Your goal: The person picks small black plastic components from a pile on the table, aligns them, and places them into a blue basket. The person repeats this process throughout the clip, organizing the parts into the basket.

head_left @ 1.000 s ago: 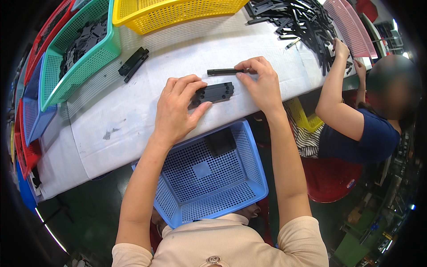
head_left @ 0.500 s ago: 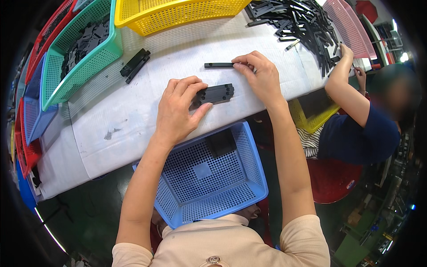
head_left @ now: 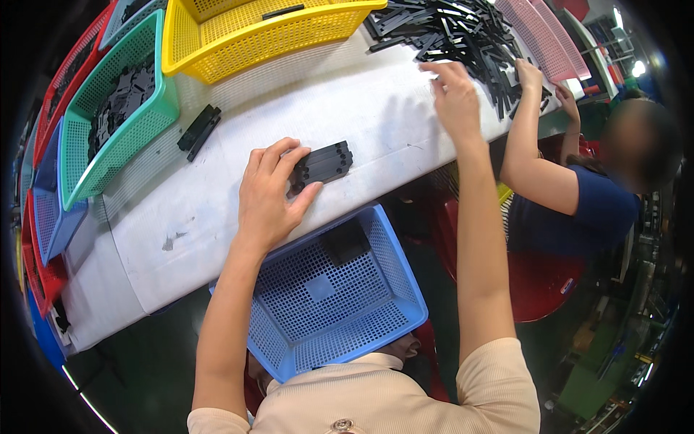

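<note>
A bundle of black bars lies side by side on the white-covered table. My left hand grips its left end, thumb on the near side and fingers on the far side, hiding that end. My right hand is over the table, short of the heap of loose black bars. Its fingers are apart and slightly blurred, with nothing seen in them. A smaller group of black bars lies apart on the table, left of my left hand.
A blue basket with a dark piece inside sits at my lap below the table edge. Along the back and left stand a yellow basket holding a bar, and a green basket of black parts. A co-worker's arm reaches the heap from the right.
My right hand no longer holds the single black bar and has moved up and right toward the heap. My left hand remains on the bundle. The whole view has shifted slightly.
</note>
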Motion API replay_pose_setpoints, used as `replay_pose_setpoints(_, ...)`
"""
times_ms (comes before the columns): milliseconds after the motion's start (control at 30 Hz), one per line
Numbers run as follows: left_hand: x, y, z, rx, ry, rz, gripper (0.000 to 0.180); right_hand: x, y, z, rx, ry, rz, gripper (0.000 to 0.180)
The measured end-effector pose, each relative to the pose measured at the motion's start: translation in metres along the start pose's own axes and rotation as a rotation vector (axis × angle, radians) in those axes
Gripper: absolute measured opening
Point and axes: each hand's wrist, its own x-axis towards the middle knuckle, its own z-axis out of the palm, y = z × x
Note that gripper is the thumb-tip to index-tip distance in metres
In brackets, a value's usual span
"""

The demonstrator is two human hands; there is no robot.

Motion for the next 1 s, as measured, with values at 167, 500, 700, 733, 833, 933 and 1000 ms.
replay_pose_setpoints(167,0.0,-0.001,0.0,-0.037,0.009,0.008,0.046,0.016,0.05,-0.009,-0.402,-0.032,-0.106,0.02)
replay_pose_setpoints(500,-0.002,-0.003,-0.004,-0.025,0.017,0.011,0.046,0.0,-0.052,0.021,0.558,-0.175,-0.038,0.016)
replay_pose_setpoints(700,-0.002,-0.004,-0.001,-0.04,0.03,0.027,0.047,-0.021,-0.068,0.027,0.812,-0.412,0.24,0.022)
replay_pose_setpoints(733,-0.002,-0.004,0.0,-0.035,0.025,0.03,0.049,-0.025,-0.065,0.027,0.682,-0.381,0.187,0.018)
replay_pose_setpoints(833,-0.002,-0.005,0.0,-0.025,0.037,0.042,0.056,-0.029,-0.066,0.019,0.465,-0.402,0.139,0.017)
replay_pose_setpoints(933,-0.003,-0.006,0.0,-0.021,0.056,0.055,0.062,-0.04,-0.073,0.027,0.3,-0.395,-0.1,0.019)
replay_pose_setpoints(1000,-0.003,-0.006,0.001,-0.019,0.071,0.055,0.063,-0.044,-0.079,0.025,0.301,-0.414,-0.131,0.023)
